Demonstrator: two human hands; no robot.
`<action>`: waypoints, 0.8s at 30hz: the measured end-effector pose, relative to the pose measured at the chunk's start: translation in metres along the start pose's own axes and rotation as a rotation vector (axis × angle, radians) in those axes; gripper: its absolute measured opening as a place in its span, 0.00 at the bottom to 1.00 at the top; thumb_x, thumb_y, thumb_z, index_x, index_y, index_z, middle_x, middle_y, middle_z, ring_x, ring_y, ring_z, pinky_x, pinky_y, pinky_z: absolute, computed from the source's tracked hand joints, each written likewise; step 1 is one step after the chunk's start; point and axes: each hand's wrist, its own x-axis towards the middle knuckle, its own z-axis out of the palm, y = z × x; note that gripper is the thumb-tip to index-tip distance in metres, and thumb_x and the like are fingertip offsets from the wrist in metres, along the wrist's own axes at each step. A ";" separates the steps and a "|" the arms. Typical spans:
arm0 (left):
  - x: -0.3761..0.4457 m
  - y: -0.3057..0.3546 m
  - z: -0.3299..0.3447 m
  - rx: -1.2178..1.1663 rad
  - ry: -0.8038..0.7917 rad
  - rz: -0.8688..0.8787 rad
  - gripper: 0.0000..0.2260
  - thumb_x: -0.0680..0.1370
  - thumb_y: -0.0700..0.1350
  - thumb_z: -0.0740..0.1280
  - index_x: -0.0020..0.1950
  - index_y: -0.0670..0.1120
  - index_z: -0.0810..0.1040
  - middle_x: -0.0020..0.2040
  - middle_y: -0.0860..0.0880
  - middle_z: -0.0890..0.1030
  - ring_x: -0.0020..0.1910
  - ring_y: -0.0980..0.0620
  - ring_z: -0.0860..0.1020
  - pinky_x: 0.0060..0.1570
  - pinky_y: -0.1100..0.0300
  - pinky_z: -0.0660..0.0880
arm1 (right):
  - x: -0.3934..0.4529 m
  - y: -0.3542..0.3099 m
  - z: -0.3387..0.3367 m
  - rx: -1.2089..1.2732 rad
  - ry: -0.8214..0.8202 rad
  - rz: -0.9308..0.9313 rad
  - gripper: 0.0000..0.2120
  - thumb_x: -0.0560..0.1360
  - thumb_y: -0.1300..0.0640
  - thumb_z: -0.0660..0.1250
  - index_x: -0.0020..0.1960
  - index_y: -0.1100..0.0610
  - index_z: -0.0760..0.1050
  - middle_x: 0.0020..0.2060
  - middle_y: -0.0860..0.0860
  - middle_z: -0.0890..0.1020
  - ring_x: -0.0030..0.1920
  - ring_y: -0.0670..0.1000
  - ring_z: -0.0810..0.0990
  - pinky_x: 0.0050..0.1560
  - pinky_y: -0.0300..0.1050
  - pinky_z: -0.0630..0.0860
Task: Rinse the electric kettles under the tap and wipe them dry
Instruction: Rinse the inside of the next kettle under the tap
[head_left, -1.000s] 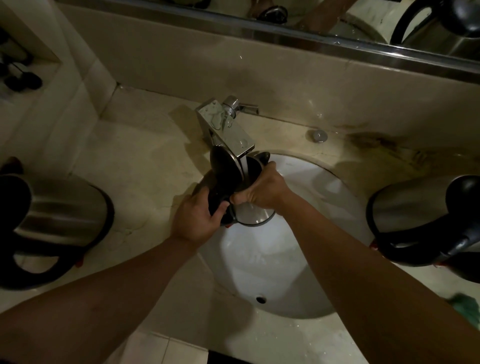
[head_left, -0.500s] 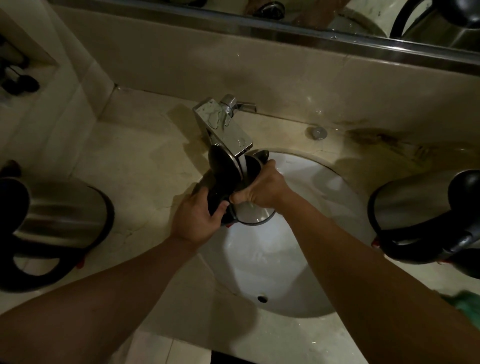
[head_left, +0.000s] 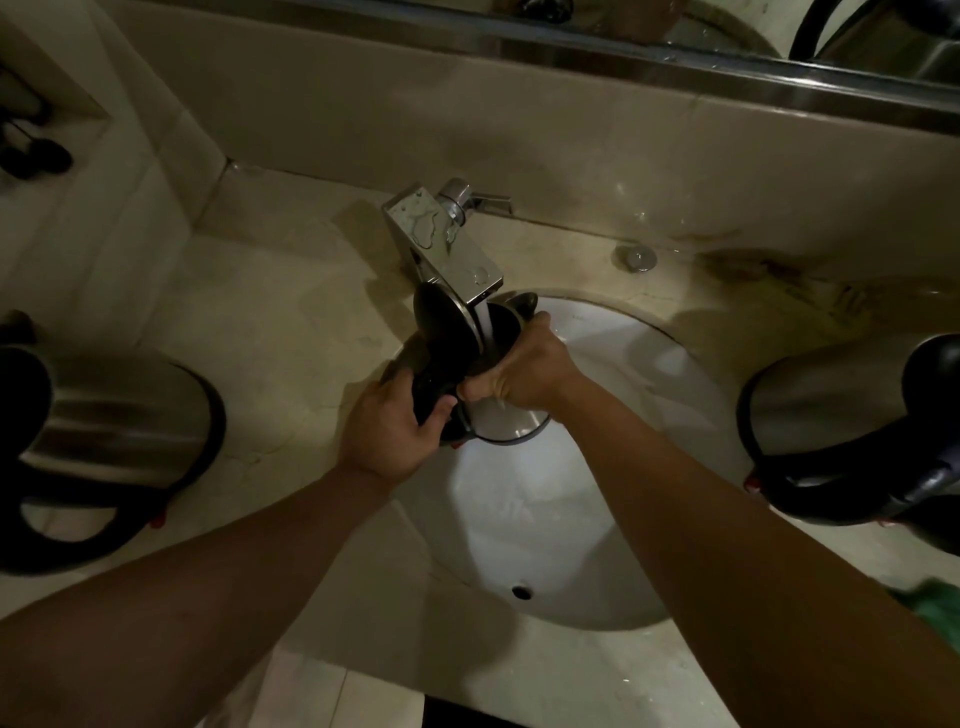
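Observation:
A steel electric kettle with a black lid standing open is held under the chrome tap over the white sink. Water runs from the spout into its mouth. My left hand grips the black handle on the kettle's left. My right hand is curled round the kettle's upper body. A second steel kettle stands on the counter at the left. A third kettle stands at the right.
The beige stone counter surrounds the sink, with a backsplash and a mirror edge above. A chrome drain knob sits behind the basin. A green cloth lies at the right edge. Dark small items sit in a wall niche at top left.
Both hands and the kettle have stayed in place under the running tap. Only the camera has shifted slightly.

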 end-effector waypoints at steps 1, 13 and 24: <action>0.000 0.001 0.000 0.011 0.003 -0.004 0.25 0.74 0.61 0.65 0.55 0.39 0.79 0.46 0.39 0.82 0.45 0.36 0.81 0.41 0.51 0.77 | 0.000 0.000 0.000 -0.003 0.000 0.000 0.62 0.45 0.38 0.83 0.72 0.53 0.59 0.65 0.53 0.73 0.67 0.58 0.75 0.67 0.59 0.77; 0.000 0.002 -0.001 0.030 0.005 -0.006 0.25 0.73 0.62 0.64 0.49 0.38 0.79 0.43 0.38 0.82 0.43 0.35 0.81 0.38 0.50 0.78 | 0.000 0.000 0.000 -0.001 -0.015 -0.002 0.63 0.45 0.39 0.83 0.72 0.53 0.58 0.65 0.54 0.74 0.66 0.58 0.75 0.67 0.59 0.77; 0.000 0.005 -0.001 0.035 0.005 -0.005 0.19 0.72 0.52 0.75 0.53 0.37 0.80 0.46 0.38 0.83 0.45 0.35 0.81 0.40 0.53 0.77 | 0.000 0.000 0.000 0.004 -0.019 -0.010 0.65 0.42 0.37 0.81 0.73 0.52 0.57 0.65 0.54 0.73 0.66 0.58 0.75 0.66 0.59 0.77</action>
